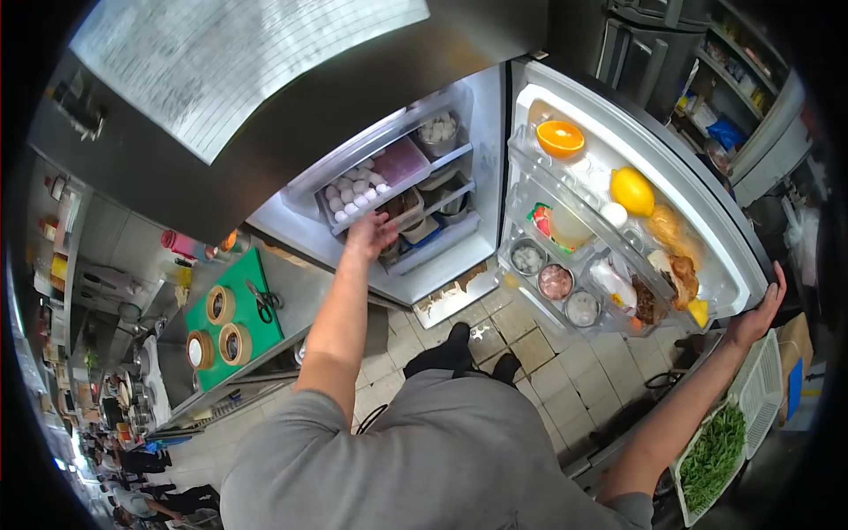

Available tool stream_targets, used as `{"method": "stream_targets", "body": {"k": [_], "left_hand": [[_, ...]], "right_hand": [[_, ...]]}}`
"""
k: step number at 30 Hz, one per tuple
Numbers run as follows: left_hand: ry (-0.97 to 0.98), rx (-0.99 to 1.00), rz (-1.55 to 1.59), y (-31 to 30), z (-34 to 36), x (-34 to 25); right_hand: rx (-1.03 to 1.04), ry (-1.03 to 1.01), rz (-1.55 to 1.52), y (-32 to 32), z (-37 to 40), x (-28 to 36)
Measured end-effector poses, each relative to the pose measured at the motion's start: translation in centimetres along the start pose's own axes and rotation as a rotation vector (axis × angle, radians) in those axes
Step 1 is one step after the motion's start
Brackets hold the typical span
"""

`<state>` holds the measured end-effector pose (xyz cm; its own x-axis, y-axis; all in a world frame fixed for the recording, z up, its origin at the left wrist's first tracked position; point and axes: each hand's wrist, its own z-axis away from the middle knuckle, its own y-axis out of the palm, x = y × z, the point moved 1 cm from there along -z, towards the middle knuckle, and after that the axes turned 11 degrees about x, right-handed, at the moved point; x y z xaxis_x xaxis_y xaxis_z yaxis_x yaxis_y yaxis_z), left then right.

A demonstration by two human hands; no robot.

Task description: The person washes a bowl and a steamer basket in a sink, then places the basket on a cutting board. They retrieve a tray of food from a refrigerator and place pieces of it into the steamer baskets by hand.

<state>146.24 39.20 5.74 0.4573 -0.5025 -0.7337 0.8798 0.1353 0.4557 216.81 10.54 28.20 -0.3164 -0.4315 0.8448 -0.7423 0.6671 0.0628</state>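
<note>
1. Fingers [382, 223] of my left hand [371, 234] are spread wide, holding nothing, at the front lip of the fridge shelf [442, 162].
2. My right hand [755, 318] grips the edge of the open fridge door [707, 199], far right.
3. I see the tray of white balls [353, 190] just beyond the left fingertips, well apart from the right hand.
4. The balls sit in neat rows, beside a pink tub [402, 159].

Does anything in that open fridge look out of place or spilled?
Nothing looks spilled or broken. The one oddity: a halved orange sits uncovered, cut face out, on the top shelf of the fridge door, whose edge the right hand holds.
</note>
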Motion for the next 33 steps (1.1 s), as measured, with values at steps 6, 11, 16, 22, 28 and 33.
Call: {"method": "stream_targets", "body": {"k": [6, 11, 16, 22, 28, 33], "left_hand": [[0.238, -0.476, -0.940, -4.7, -10.7, 8.2], [-0.160, -0.556, -1.393, 1.4, -9.3, 1.5], [-0.155, -0.740, -1.201, 1.3, -11.9, 2.6], [0.135, -0.209, -0.313, 0.0, -7.7, 7.2], [0.077, 0.061, 0.070, -1.7, 8.5, 12.0], [0.079, -0.081, 0.164, -8.1, 23.0, 9.9]], "right_hand": [[-0.054, -0.007, -0.060, -0.9, -3.1, -2.9], [-0.037, 0.052, -0.135, -2.6, -3.1, -3.7], [-0.043, 0.068, -0.048, -3.6, -3.3, -4.0], [-0.115, 0.111, -0.129, -0.3, -2.7, -2.1], [-0.045, 0.042, 0.055, -2.8, -3.3, -4.5], [-0.051, -0.208, 0.150, 0.7, -2.2, -2.4]]}}
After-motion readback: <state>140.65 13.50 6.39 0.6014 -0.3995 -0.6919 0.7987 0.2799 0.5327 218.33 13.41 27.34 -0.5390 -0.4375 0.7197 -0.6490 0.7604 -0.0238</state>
